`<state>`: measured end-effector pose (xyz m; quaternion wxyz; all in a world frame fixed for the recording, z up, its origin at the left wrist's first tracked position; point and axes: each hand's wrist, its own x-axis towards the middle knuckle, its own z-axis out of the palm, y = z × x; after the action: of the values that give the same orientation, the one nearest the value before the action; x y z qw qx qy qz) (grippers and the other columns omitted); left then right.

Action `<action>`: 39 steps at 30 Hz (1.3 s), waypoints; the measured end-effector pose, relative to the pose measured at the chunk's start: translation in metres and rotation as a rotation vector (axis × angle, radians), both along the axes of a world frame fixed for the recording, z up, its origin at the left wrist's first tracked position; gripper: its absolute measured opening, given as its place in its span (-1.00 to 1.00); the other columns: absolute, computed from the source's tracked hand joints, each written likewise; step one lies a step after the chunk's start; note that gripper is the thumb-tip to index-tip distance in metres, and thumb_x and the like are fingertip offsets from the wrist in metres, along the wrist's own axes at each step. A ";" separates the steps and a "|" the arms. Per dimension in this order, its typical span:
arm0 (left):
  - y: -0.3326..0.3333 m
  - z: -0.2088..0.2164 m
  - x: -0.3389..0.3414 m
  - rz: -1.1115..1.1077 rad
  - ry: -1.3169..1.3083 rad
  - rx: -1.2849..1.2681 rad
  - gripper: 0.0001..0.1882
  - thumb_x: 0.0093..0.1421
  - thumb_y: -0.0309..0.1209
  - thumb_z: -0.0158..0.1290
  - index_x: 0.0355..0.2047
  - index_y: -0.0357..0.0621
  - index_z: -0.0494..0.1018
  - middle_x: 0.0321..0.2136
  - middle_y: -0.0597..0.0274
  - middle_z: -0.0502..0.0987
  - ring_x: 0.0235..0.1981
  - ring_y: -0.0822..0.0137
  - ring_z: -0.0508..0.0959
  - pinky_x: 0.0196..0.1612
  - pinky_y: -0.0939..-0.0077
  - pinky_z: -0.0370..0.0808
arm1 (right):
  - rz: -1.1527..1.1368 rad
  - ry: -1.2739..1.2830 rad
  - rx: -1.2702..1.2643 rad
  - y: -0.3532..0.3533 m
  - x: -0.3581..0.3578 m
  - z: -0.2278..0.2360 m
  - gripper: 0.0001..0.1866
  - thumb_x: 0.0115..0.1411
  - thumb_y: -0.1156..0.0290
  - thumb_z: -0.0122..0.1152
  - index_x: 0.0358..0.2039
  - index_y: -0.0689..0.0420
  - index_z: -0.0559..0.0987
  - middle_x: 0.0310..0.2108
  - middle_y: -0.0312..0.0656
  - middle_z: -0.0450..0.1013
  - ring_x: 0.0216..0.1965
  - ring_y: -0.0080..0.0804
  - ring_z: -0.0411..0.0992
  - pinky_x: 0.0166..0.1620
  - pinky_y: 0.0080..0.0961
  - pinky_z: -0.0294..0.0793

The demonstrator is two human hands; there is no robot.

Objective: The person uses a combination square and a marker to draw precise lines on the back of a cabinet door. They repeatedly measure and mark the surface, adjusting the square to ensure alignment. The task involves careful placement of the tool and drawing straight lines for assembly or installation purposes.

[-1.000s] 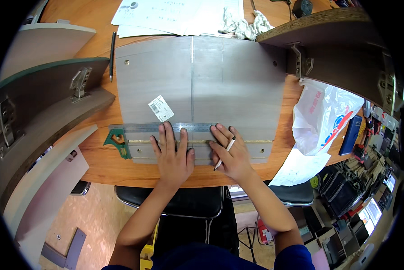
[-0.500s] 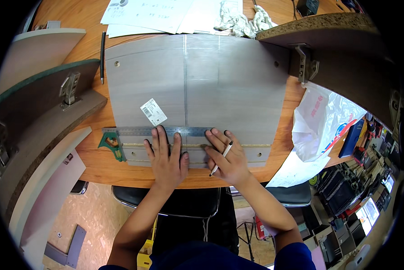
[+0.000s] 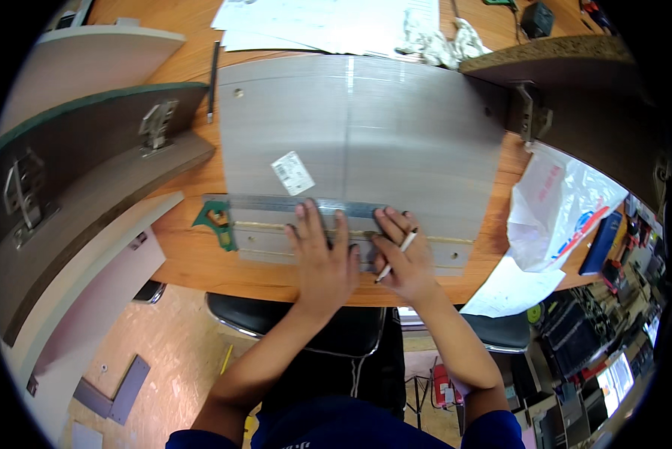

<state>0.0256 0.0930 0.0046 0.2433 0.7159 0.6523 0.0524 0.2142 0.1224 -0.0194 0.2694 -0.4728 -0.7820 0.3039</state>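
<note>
A grey laminated board lies on the wooden table, with a white label stuck on it. Across its near part runs the steel blade of a square, whose green handle sits past the board's left edge. My left hand lies flat with spread fingers, its fingertips on the blade. A slim white pen is gripped in my right hand, tip pointing down toward the near edge. Fingertips of that hand also rest at the blade's right part. A raw tan groove runs under both hands.
Hinged panels stand at the left, and another hinged panel at the right. A black pen, papers, crumpled white gloves and a plastic bag surround the board. A black stool is below the table edge.
The whole view has shifted, so the board, square and hands appear farther right and slightly higher. Both hands stay at the square, the pen still in my right.
</note>
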 end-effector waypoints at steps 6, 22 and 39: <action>-0.002 -0.003 0.006 0.024 0.008 -0.008 -0.27 0.32 -0.26 0.11 0.42 -0.31 0.18 0.45 -0.57 -0.13 0.49 -0.53 -0.16 0.38 -0.56 -0.15 | -0.020 -0.049 0.051 0.001 -0.004 0.006 -0.75 0.09 0.49 0.25 -0.17 0.14 0.64 0.24 -0.03 0.48 0.29 -0.04 0.41 0.31 0.05 0.36; 0.009 0.016 -0.005 -0.166 -0.024 0.013 -0.35 0.27 -0.33 0.08 0.30 -0.46 0.29 0.45 -0.35 0.07 0.51 -0.28 0.02 0.40 -0.51 -0.16 | -0.019 -0.101 0.061 0.001 -0.001 0.005 -0.82 0.07 0.46 0.30 -0.27 0.11 0.58 0.30 -0.13 0.43 0.31 -0.03 0.36 0.32 0.09 0.36; -0.002 0.002 0.002 -0.183 -0.018 -0.015 -0.26 0.28 -0.22 0.05 0.32 -0.55 0.23 0.47 -0.36 0.03 0.52 -0.29 -0.02 0.43 -0.48 -0.23 | -0.082 0.408 -0.214 0.086 -0.005 0.020 -0.61 0.29 0.44 0.24 0.12 0.25 0.51 -0.19 0.05 0.57 -0.22 0.05 0.59 -0.12 -0.26 0.61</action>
<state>0.0280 0.0914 0.0069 0.2581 0.7703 0.5823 0.0315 0.2092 0.2079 0.0009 0.3824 -0.4586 -0.6549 0.4631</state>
